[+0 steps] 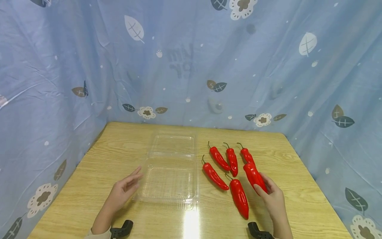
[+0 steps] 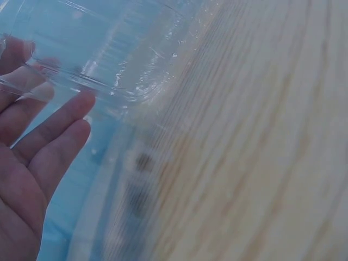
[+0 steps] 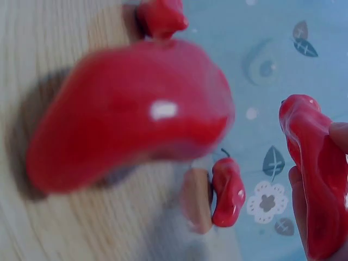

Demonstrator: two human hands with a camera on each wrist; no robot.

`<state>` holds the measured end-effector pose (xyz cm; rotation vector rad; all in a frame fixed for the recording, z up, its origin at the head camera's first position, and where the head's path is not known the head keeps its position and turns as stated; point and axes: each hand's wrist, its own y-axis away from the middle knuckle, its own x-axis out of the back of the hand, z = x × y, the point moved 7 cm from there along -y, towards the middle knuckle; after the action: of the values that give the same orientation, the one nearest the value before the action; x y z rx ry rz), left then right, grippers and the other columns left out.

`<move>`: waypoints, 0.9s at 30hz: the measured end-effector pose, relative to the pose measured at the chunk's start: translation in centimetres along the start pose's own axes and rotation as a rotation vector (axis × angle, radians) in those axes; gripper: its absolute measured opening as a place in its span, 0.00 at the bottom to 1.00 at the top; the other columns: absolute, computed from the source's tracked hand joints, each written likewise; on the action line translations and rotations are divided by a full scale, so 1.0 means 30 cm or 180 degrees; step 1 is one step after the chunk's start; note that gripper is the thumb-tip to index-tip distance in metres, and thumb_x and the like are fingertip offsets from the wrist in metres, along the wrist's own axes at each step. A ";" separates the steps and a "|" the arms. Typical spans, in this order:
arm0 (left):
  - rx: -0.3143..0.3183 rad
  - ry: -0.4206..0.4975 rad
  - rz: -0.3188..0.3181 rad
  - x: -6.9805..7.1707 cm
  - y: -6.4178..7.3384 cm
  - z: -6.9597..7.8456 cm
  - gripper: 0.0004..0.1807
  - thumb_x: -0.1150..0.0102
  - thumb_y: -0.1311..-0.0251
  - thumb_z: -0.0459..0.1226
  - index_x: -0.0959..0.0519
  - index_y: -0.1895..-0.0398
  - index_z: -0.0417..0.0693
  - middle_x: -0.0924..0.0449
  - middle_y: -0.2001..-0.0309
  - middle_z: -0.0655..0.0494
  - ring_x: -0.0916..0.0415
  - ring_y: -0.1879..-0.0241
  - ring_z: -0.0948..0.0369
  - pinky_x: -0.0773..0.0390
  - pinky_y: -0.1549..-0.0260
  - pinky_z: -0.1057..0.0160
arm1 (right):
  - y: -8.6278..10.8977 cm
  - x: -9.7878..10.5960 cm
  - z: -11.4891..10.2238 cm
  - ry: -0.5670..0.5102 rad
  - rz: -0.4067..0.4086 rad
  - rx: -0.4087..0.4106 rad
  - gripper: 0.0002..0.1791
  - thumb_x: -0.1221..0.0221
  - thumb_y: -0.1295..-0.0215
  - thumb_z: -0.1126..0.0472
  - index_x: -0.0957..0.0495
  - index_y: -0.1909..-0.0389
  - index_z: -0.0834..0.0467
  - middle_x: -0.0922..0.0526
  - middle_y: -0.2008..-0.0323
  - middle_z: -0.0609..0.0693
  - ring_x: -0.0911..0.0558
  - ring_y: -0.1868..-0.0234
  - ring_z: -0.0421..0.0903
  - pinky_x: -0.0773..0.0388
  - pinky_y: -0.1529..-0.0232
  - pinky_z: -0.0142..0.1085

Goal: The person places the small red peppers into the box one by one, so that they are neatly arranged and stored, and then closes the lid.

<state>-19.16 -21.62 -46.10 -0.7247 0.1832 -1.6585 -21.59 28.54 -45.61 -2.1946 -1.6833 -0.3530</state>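
1. We look down at a pale, wood-grained tabletop (image 1: 298, 205), with a light blue curtain (image 1: 185, 93), printed with leaves and flowers, hanging behind it and at both sides.
2. At our right, the person's right hand (image 1: 272, 196) holds a glossy, red, elongated pepper (image 1: 254, 177). The thumb (image 1: 261, 190) lies on one side and the fingers (image 1: 268, 181) curl round the other, parted only by the pepper's width.
3. In the right wrist view we see this held pepper raised against the curtain.
4. Five more glossy red peppers lie on the tabletop, between the right hand and the container. Three make a far row: a left one (image 1: 219, 158), a middle one (image 1: 231, 162) and a right one (image 1: 247, 156), partly hidden by the held pepper. Closer to us are a slanting one (image 1: 215, 177) and a plump one (image 1: 239, 199).
5. Left of the peppers we find a clear plastic container (image 1: 170, 182) of two hinged halves, opened out flat, one half beyond the other.
6. The person's left hand (image 1: 123, 190) is just beside the container's left edge, its fingers loosely extended and gripping nothing; we cannot tell whether their tips touch the plastic.
7. A black wrist mount (image 1: 121, 229) shows below the left hand.
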 end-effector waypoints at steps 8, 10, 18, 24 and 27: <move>0.0010 0.0021 -0.0001 0.000 0.001 -0.001 0.18 0.50 0.39 0.20 0.30 0.45 0.24 0.44 0.35 0.24 0.35 0.38 0.74 0.32 0.44 0.79 | 0.011 -0.037 -0.038 -0.0164 -0.0201 0.0024 0.30 0.37 0.39 0.58 0.32 0.36 0.61 0.28 0.53 0.29 0.27 0.56 0.21 0.23 0.59 0.18; 0.0002 0.0009 0.0000 0.000 0.001 -0.001 0.18 0.50 0.39 0.20 0.30 0.45 0.23 0.44 0.35 0.25 0.35 0.38 0.73 0.32 0.43 0.79 | 0.014 -0.047 -0.047 -0.0180 -0.0256 0.0027 0.30 0.37 0.39 0.57 0.32 0.36 0.60 0.28 0.51 0.33 0.26 0.56 0.23 0.22 0.59 0.19; 0.0052 0.0000 0.0000 0.001 0.003 -0.005 0.18 0.50 0.38 0.21 0.28 0.44 0.29 0.44 0.34 0.26 0.33 0.39 0.71 0.32 0.44 0.79 | 0.028 -0.090 -0.092 -0.0340 -0.0457 0.0160 0.29 0.37 0.39 0.61 0.32 0.37 0.63 0.25 0.52 0.37 0.23 0.56 0.29 0.20 0.59 0.24; 0.0093 -0.0010 -0.0014 0.000 0.002 -0.007 0.18 0.50 0.38 0.21 0.29 0.44 0.25 0.44 0.34 0.26 0.33 0.39 0.73 0.31 0.45 0.79 | 0.035 -0.128 -0.141 -0.0467 -0.0626 0.0318 0.28 0.37 0.39 0.64 0.31 0.38 0.64 0.24 0.52 0.37 0.22 0.55 0.30 0.20 0.57 0.23; 0.0106 -0.0007 -0.0022 -0.001 0.003 -0.010 0.18 0.50 0.38 0.21 0.30 0.44 0.24 0.44 0.34 0.26 0.33 0.39 0.72 0.31 0.45 0.79 | 0.039 -0.149 -0.162 -0.0521 -0.0719 0.0399 0.28 0.38 0.39 0.65 0.32 0.38 0.65 0.24 0.51 0.35 0.23 0.53 0.29 0.22 0.55 0.22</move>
<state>-19.24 -21.71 -46.39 -0.7028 0.1513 -1.6634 -21.55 22.31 -43.15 -1.9949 -1.9906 -0.1220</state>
